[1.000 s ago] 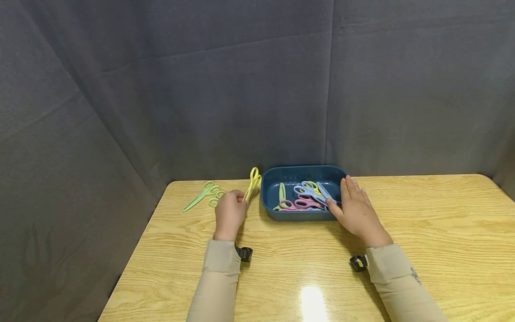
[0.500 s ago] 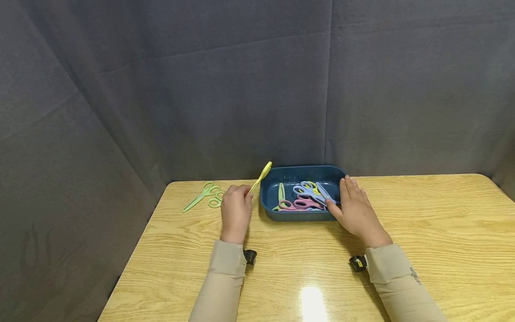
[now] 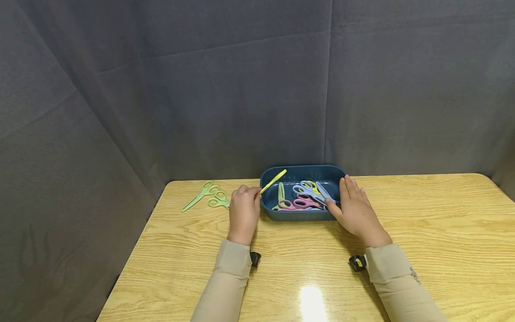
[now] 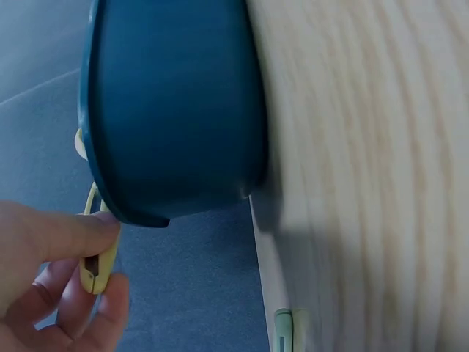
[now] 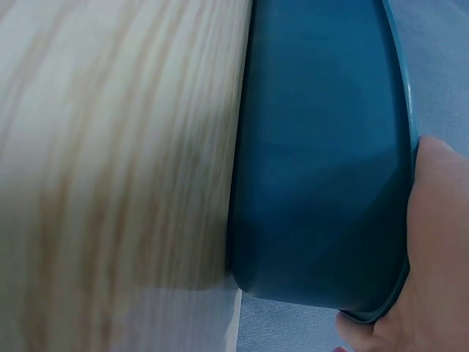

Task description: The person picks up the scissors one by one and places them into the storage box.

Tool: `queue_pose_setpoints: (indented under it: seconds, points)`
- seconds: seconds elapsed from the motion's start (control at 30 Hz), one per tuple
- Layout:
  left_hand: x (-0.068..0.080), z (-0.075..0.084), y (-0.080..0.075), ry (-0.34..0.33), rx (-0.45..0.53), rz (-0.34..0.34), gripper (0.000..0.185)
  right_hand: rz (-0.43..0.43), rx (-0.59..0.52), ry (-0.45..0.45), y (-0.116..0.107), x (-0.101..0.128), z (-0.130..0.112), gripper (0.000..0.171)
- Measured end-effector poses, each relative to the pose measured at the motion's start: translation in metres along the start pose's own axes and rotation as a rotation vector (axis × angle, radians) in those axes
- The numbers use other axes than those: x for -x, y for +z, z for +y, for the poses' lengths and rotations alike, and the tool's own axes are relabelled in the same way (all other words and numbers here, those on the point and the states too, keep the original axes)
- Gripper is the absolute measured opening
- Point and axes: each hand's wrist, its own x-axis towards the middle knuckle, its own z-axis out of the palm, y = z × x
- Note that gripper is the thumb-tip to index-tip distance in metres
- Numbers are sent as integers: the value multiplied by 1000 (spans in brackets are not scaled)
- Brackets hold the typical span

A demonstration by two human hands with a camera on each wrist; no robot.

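Note:
My left hand pinches a pair of yellow scissors between thumb and fingers. The scissors slant up over the left rim of a dark blue bin, their handle end inside its outline. In the left wrist view, the thumb and scissors are beside the bin's rim. My right hand rests on the bin's right end, fingers straight along the outside and thumb over the front rim. Inside the bin lie blue scissors, pink scissors, green scissors and partly covered yellow scissors.
Left of the bin, light green scissors lie on the wooden table. Another green pair is partly hidden behind my left hand. A dark grey curtain hangs behind the table.
My left hand has moved right with the yellow scissors, which have tipped over from near upright towards the bin. More of the second green pair shows. My right hand and the bin stay put.

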Motion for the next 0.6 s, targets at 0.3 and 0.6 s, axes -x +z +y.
queue_pose_setpoints:
  seconds: [0.3, 0.6]
  points:
    - [2, 3, 3, 58, -28, 9, 13, 5, 2, -6, 1, 0, 1, 85]
    - [4, 12, 4, 112, -46, 22, 19, 6, 6, -11, 1, -1, 2, 85]
